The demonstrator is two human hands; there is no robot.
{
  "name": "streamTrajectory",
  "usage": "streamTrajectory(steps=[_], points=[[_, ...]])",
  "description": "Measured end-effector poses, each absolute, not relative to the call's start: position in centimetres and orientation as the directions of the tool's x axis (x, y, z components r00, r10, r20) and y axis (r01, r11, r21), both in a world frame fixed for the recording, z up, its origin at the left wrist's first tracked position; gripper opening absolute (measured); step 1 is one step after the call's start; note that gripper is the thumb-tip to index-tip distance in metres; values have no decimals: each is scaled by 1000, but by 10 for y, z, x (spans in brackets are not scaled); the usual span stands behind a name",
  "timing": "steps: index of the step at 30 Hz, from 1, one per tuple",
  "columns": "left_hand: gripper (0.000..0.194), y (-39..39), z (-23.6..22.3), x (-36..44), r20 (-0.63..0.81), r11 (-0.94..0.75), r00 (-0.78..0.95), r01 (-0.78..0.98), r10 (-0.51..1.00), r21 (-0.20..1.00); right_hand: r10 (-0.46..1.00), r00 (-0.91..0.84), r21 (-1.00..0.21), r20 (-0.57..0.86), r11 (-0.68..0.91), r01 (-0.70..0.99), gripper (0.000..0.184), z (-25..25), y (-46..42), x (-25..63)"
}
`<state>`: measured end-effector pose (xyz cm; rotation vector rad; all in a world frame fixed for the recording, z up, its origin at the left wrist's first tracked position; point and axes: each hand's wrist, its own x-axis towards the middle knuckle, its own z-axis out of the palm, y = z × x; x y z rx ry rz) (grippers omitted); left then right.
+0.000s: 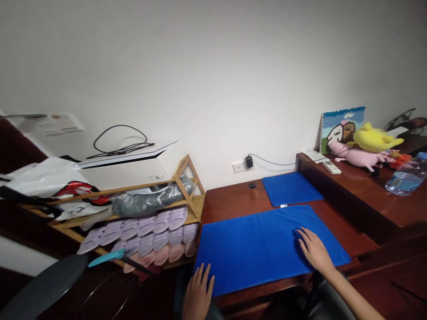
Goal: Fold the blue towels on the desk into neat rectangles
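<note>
A blue cloth (253,244) lies spread flat over the front of the reddish-brown desk (230,200). My left hand (199,291) is at the cloth's near left corner, fingers stretched out and holding nothing. Over the right part of the same cloth is my right hand (313,249), open, with its fingers spread and nothing in them. Whether either hand presses on the cloth is hard to tell. Behind, a second, smaller blue cloth (292,188) lies folded, with a small white tag at its front edge.
Left stands a wooden rack (196,204) with lilac and pink slippers (147,226) and a white box (126,173). On the raised right surface are a remote (331,167), plush toys (358,156), a picture (342,129) and a water bottle (405,178). A plugged-in adapter (248,162) is on the wall.
</note>
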<state>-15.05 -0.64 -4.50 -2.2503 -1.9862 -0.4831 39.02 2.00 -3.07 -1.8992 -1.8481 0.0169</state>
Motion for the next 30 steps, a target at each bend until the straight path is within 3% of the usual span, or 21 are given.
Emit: streamTrajectory(steps=[4, 10, 17, 26, 30], points=[[46, 16, -14, -137, 365, -166, 104, 975, 925, 144, 973, -80, -372, 216, 158, 915, 60, -1, 81, 321], [47, 99, 18, -93, 356, -301, 222, 936, 908, 182, 985, -171, -359, 28, 169, 918, 62, -8, 123, 260], [55, 166, -11, -88, 143, -308, 289, 941, 947, 140, 991, -119, -349, 61, 133, 928, 60, -20, 127, 257], [56, 174, -29, -105, 184, -309, 283, 942, 941, 129, 968, -239, -394, 72, 248, 885, 66, -11, 163, 224], [57, 183, -31, -128, 196, -214, 194, 973, 961, 84, 991, -112, -353, 69, 129, 926, 64, -24, 165, 296]])
